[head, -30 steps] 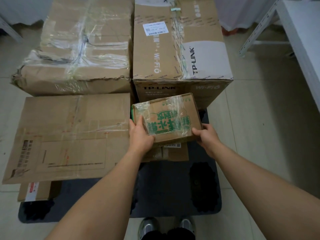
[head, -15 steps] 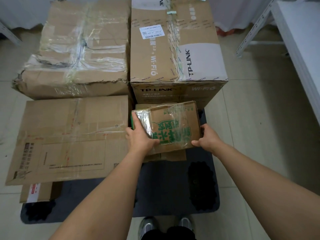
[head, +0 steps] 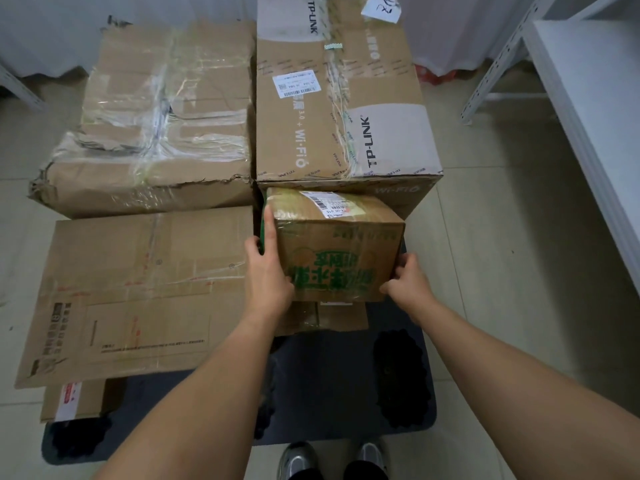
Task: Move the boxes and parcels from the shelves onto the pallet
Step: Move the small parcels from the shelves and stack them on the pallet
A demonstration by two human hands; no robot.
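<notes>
I hold a small taped cardboard box with green print (head: 341, 251) between both hands, over a flat parcel (head: 325, 315) on the dark pallet (head: 332, 386). My left hand (head: 265, 271) grips its left side, fingers curled round the edge. My right hand (head: 407, 285) grips its lower right corner. A white label lies on the box's top. On the pallet stand a big TP-LINK box (head: 343, 109), a crumpled taped box (head: 162, 119), a flat wide box (head: 135, 292) and a small parcel (head: 72, 400) beneath it.
A white metal shelf (head: 588, 98) runs along the right edge, with bare tiled floor (head: 502, 254) between it and the pallet. White cloth hangs at the back. My shoes (head: 332, 460) stand at the pallet's near edge.
The small box has been tipped back, so its green-printed side now faces me and the labelled face is on top. Both hands kept their hold and shifted down its sides.
</notes>
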